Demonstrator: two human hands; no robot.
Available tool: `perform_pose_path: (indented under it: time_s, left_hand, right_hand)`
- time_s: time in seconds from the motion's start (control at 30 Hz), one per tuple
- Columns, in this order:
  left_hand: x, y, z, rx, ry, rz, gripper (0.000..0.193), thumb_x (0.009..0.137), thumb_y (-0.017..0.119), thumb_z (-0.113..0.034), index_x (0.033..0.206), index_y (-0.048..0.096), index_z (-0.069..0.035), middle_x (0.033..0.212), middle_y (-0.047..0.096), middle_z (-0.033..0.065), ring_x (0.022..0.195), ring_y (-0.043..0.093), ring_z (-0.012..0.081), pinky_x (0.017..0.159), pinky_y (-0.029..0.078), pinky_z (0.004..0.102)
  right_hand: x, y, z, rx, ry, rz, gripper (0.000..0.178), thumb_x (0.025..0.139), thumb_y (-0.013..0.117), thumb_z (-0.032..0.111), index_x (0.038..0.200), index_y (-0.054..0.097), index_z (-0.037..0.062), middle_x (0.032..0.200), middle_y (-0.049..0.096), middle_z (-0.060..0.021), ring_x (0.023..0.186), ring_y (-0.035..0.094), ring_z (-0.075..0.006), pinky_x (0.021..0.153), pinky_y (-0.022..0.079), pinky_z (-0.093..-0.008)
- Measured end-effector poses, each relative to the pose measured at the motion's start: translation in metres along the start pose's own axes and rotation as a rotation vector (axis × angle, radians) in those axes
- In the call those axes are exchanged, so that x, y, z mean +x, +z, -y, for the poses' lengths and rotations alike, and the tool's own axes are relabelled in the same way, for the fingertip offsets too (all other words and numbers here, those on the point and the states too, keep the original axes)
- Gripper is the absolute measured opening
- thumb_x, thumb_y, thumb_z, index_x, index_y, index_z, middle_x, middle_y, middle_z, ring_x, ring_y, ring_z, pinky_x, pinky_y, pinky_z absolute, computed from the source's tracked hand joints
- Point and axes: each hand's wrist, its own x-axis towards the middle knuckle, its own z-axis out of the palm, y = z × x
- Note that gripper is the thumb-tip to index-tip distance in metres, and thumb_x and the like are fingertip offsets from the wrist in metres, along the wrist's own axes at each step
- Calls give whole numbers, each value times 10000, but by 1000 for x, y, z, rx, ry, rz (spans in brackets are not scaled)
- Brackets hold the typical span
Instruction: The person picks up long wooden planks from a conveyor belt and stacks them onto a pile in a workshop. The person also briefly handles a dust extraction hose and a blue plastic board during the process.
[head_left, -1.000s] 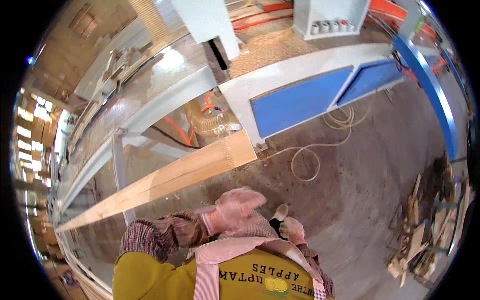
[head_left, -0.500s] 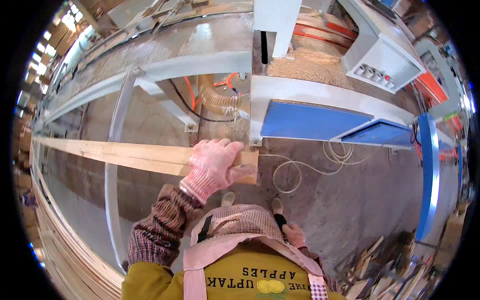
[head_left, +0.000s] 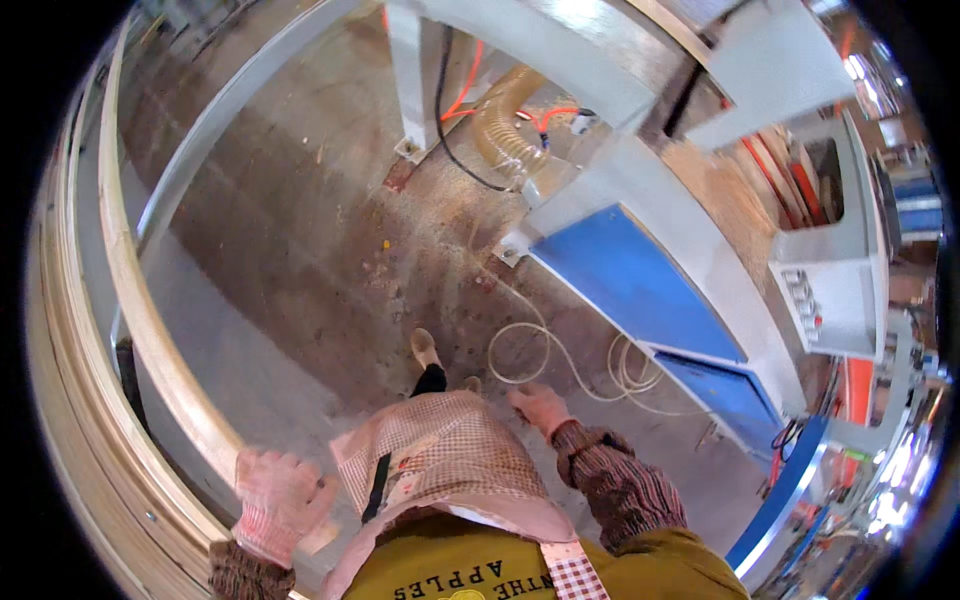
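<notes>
My left hand (head_left: 283,503), in a pale pinkish knit glove, is closed over a long wooden board (head_left: 165,355) near its close end. The board runs forward along my left side, and its short tip shows past my fingers. My right hand (head_left: 541,409), also gloved, hangs at my right in front of my body. Its fingers are loosely extended, with nothing visible in them. The coiled thin hose on the floor lies beyond it, apart from it.
Long wooden strips (head_left: 85,450) lie stacked at the left beside a grey metal frame (head_left: 215,120). Ahead to the right stands a white machine with blue panels (head_left: 635,285) and sawdust on it. A pale thin hose (head_left: 560,345) loops across the floor; a ribbed duct (head_left: 500,130) runs under the frame.
My body has turned left. The board swung from lying across in front of me to my left side, still in my left hand. My right hand has come forward into fuller view.
</notes>
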Motion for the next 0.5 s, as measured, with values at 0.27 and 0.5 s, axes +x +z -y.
perform_pose_path:
  time_s: [0.27, 0.5]
  left_hand:
    - [-29, 65, 18, -86, -649, 561, 437, 875, 511, -469, 965, 755, -118, 954, 718, 123, 943, 668, 268, 910, 433, 438]
    - [130, 113, -41, -1277, -918, 168, 388, 825, 654, -305, 1147, 676, -88, 1063, 687, 169, 990, 645, 373, 890, 498, 412]
  right_hand:
    - [115, -76, 137, -310, -150, -134, 488, 844, 609, 452, 1112, 669, 48, 1051, 686, -200, 1011, 640, -352, 889, 481, -410]
    - [288, -180, 215, -830, -370, -780, 402, 793, 679, 351, 1026, 652, 25, 1014, 669, -201, 999, 640, -360, 840, 505, -453]
